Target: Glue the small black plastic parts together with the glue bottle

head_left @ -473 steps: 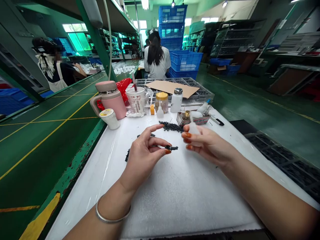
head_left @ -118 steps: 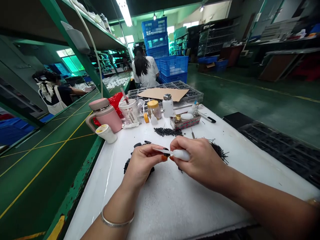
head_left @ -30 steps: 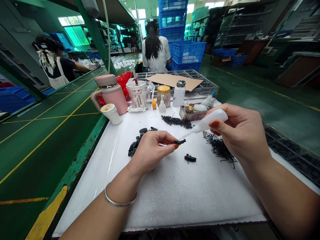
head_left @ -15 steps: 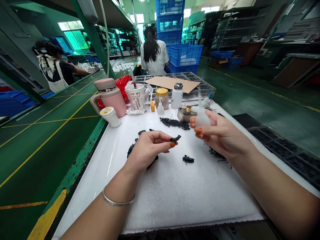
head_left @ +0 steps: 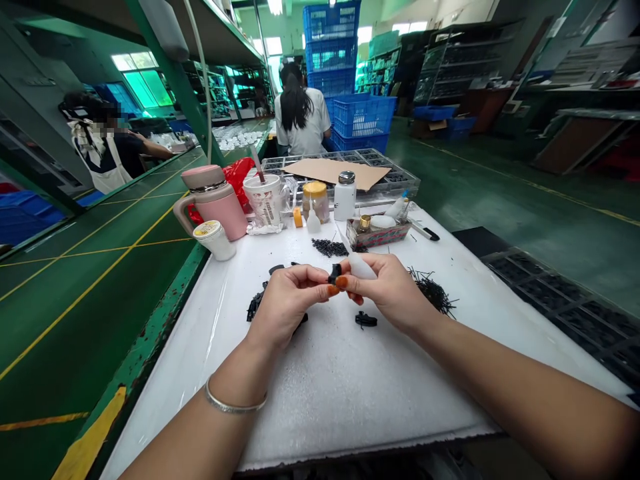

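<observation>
Between its thumb and fingers, my left hand (head_left: 287,300) pinches a small black part (head_left: 335,273). My right hand (head_left: 387,287) is closed around a white squeeze bottle (head_left: 361,267) with a thin tip pointing up; its fingertips meet the black part and the left fingertips. Another black piece (head_left: 366,320) lies on the white work surface (head_left: 340,400) below the hands. A pile of black parts (head_left: 254,305) sits left of my left hand, partly hidden by it. Small black rings (head_left: 327,248) lie beyond the hands, and thin black sticks (head_left: 434,293) are to the right.
Along the back stand a pink mug (head_left: 220,207), a white tub (head_left: 215,240), a plastic cup (head_left: 265,200), a yellow-lidded jar (head_left: 316,200), a white bottle (head_left: 345,197) and a small box (head_left: 380,233). Two people are farther off, near blue crates (head_left: 363,119).
My right hand has moved left and down with the squeeze bottle, up to the black part. The part in my left hand now looks more upright. The view has shifted slightly.
</observation>
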Demonstrator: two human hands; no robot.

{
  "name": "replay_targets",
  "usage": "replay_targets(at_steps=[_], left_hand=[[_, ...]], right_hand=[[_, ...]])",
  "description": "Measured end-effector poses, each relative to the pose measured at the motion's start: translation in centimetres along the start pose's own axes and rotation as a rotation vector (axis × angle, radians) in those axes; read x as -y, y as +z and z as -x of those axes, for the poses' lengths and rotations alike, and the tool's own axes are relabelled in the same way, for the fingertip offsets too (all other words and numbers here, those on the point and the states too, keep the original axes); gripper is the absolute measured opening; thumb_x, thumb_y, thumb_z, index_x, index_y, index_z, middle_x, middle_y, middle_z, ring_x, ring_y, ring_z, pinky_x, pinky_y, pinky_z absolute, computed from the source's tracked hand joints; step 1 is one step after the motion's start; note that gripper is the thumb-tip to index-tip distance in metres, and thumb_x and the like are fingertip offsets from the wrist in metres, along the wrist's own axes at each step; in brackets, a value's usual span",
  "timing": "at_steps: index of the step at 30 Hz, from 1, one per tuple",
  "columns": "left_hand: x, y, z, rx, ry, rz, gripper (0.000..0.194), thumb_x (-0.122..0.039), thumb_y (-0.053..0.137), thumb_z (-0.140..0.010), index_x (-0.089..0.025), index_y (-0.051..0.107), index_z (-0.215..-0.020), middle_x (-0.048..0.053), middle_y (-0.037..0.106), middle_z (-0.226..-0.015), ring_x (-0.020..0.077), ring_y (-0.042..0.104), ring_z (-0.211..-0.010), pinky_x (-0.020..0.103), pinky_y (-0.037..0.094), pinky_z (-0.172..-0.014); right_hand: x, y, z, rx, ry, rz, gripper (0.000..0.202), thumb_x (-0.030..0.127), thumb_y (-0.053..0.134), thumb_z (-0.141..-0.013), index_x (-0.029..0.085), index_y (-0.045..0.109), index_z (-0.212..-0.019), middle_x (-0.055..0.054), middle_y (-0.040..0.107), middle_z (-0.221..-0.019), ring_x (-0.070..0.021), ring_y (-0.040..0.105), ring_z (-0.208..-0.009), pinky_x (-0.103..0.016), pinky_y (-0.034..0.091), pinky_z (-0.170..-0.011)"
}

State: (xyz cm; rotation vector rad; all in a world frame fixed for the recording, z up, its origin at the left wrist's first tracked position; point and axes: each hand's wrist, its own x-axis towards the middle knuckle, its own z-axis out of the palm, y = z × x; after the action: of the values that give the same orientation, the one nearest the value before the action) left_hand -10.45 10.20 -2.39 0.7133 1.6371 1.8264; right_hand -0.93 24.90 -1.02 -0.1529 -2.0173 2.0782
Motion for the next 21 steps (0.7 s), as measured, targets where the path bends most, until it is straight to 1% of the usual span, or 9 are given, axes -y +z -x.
replay_targets(at_steps=[3, 5, 8, 11, 13, 15, 17, 19, 21], left_hand=[[-0.1, 0.1, -0.1, 0.023, -0.043, 0.004, 0.024, -0.027, 0.083, -0.064, -0.013, 0.069, -0.078, 0.005, 0.067, -0.080, 0.0118, 0.059, -0.074, 0.019, 0.047, -0.066], [-0.3, 0.0, 0.0, 0.003, -0.067, 0.000, 0.026, -0.028, 0.083, -0.064, -0.014, 0.070, -0.082, 0.005, 0.066, -0.083, 0.0118, 0.059, -0.075, 0.018, 0.049, -0.066], [-1.1, -0.7, 0.2, -0.134, -0.057, 0.027, 0.027, -0.031, 0.083, -0.065, -0.015, 0.071, -0.083, 0.005, 0.065, -0.088, 0.0121, 0.058, -0.079, 0.019, 0.052, -0.066], [-2.2, -1.3, 0.3, -0.293, -0.019, 0.144, 0.027, -0.030, 0.084, -0.063, -0.016, 0.069, -0.080, 0.003, 0.063, -0.087, 0.0113, 0.058, -0.080, 0.017, 0.053, -0.063], [-2.9, -1.3, -0.1, -0.325, -0.011, 0.191, 0.027, -0.030, 0.084, -0.062, -0.017, 0.067, -0.080, 0.001, 0.061, -0.086, 0.0101, 0.057, -0.078, 0.016, 0.053, -0.062], [-3.4, -0.5, -1.0, -0.274, -0.023, 0.151, 0.026, -0.030, 0.082, -0.064, -0.018, 0.067, -0.080, 0.001, 0.061, -0.086, 0.0096, 0.057, -0.077, 0.016, 0.052, -0.061], [-3.4, 1.2, -2.6, -0.130, -0.051, -0.018, 0.021, -0.031, 0.078, -0.068, -0.019, 0.068, -0.081, 0.001, 0.062, -0.085, 0.0113, 0.057, -0.076, 0.018, 0.050, -0.060], [-2.9, 3.4, -4.6, 0.066, -0.027, -0.354, 0.017, -0.032, 0.071, -0.074, -0.019, 0.070, -0.084, 0.004, 0.065, -0.084, 0.0149, 0.058, -0.077, 0.022, 0.049, -0.060], [-2.1, 5.8, -6.7, 0.175, 0.159, -0.809, 0.013, -0.028, 0.063, -0.081, -0.020, 0.072, -0.085, 0.005, 0.067, -0.085, 0.0175, 0.060, -0.078, 0.028, 0.049, -0.068]], right_hand=[[0.0, -0.2, -0.3, -0.009, -0.045, -0.003, 0.033, 0.040, 0.079, -0.067, 0.014, 0.063, -0.077, 0.002, 0.055, -0.059, -0.0093, 0.048, -0.053, -0.024, 0.038, -0.051], [0.1, -0.9, -0.5, -0.057, -0.077, -0.042, 0.033, 0.040, 0.080, -0.066, 0.014, 0.063, -0.078, 0.002, 0.055, -0.058, -0.0095, 0.048, -0.053, -0.024, 0.038, -0.051], [0.9, -3.1, -0.9, -0.218, -0.108, -0.164, 0.035, 0.038, 0.082, -0.063, 0.014, 0.062, -0.080, 0.002, 0.056, -0.060, -0.0090, 0.047, -0.053, -0.024, 0.037, -0.050], [2.2, -6.0, -1.1, -0.388, -0.138, -0.286, 0.034, 0.031, 0.083, -0.061, 0.015, 0.061, -0.081, 0.001, 0.058, -0.065, -0.0081, 0.048, -0.055, -0.023, 0.037, -0.050], [3.0, -7.6, -1.1, -0.463, -0.166, -0.338, 0.033, 0.026, 0.084, -0.059, 0.016, 0.060, -0.080, 0.001, 0.058, -0.067, -0.0082, 0.049, -0.056, -0.023, 0.039, -0.051], [3.4, -8.6, -1.2, -0.491, -0.182, -0.363, 0.033, 0.022, 0.083, -0.059, 0.016, 0.059, -0.081, 0.001, 0.059, -0.068, -0.0084, 0.051, -0.058, -0.022, 0.040, -0.051], [3.4, -9.0, -1.2, -0.485, -0.190, -0.380, 0.034, 0.020, 0.082, -0.058, 0.016, 0.059, -0.082, 0.001, 0.059, -0.068, -0.0087, 0.052, -0.058, -0.022, 0.040, -0.051], [3.2, -8.9, -1.3, -0.468, -0.191, -0.384, 0.034, 0.019, 0.082, -0.057, 0.015, 0.060, -0.082, 0.001, 0.060, -0.067, -0.0089, 0.053, -0.058, -0.022, 0.040, -0.051], [2.9, -8.8, -1.4, -0.446, -0.185, -0.374, 0.035, 0.021, 0.082, -0.056, 0.014, 0.060, -0.082, 0.001, 0.060, -0.066, -0.0086, 0.053, -0.057, -0.022, 0.040, -0.051]])
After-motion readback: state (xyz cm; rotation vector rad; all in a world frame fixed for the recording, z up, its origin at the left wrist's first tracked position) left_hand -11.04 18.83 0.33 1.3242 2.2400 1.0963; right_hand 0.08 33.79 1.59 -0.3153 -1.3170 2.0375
